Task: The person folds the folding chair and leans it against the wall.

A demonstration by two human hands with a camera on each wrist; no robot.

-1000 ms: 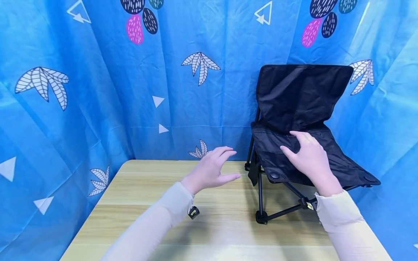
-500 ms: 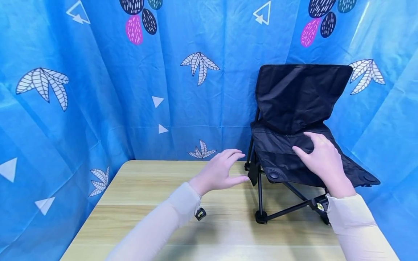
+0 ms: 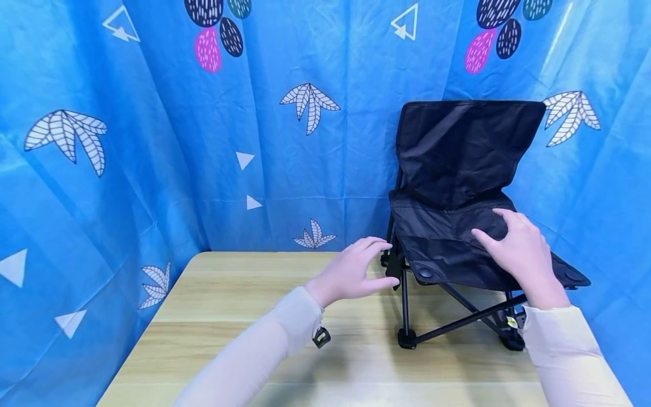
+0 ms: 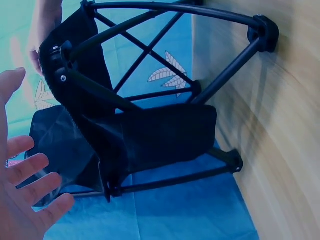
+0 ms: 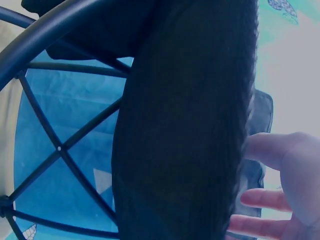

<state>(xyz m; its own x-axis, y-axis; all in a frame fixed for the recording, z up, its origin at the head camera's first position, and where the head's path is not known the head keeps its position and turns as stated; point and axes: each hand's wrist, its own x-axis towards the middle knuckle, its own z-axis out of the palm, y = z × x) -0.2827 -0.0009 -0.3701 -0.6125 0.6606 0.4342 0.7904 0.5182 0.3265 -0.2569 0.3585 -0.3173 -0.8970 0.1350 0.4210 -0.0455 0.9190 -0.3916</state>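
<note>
A black folding camp chair [image 3: 470,152] with a fabric seat and crossed metal legs stands unfolded at the right of the table. My left hand [image 3: 351,271] hovers left of the seat, thumb and fingers spread apart with nothing between them. In the left wrist view, its relaxed fingers [image 4: 42,187] spread beside the chair's side pocket [image 4: 170,135]. Over the right part of the seat is my right hand [image 3: 524,249], thumb apart from the fingers and holding nothing. From the right wrist, that hand [image 5: 300,185] shows just beyond the seat fabric's [image 5: 180,125] front edge.
The light wooden table [image 3: 244,305] bears the chair's feet, one black foot [image 3: 407,339] near its middle right. A blue patterned curtain [image 3: 285,164] surrounds the back and both sides, close behind the chair.
Both hands have shifted to the right, the left one closer to the chair's side and the right one across the seat. The chair stays where it was.
</note>
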